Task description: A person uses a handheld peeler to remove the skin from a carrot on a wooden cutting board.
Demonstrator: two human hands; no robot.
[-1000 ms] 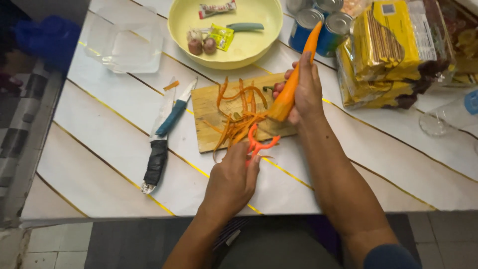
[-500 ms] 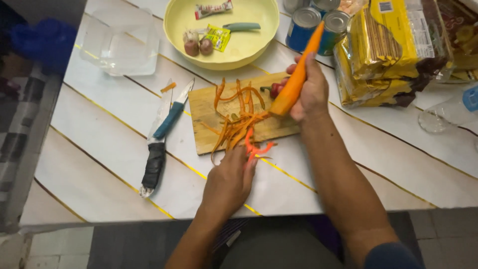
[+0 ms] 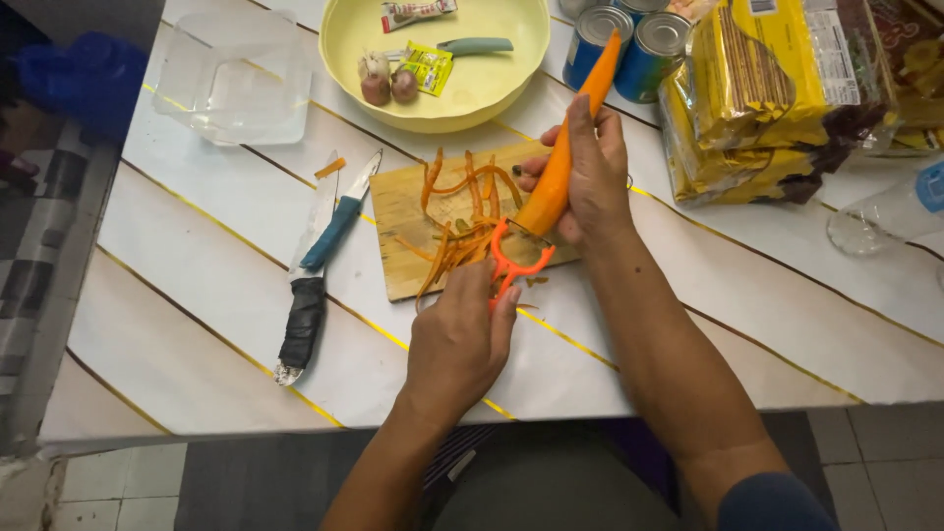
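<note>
Head view shows the right hand (image 3: pixel 590 172) wrapped around a carrot (image 3: pixel 568 152), holding it tilted with its lower end over the wooden cutting board (image 3: pixel 413 221), while the left hand (image 3: pixel 460 339) grips an orange peeler (image 3: pixel 513 258) whose blade sits at that lower end. A heap of orange peel strips (image 3: pixel 467 211) already lies on the board, so the peeling looks well along, though how much skin remains on the hidden side I cannot tell. Two knives (image 3: pixel 320 251) lie untouched on the tabletop (image 3: pixel 197 295) beside the board, and the carrot is uncut.
</note>
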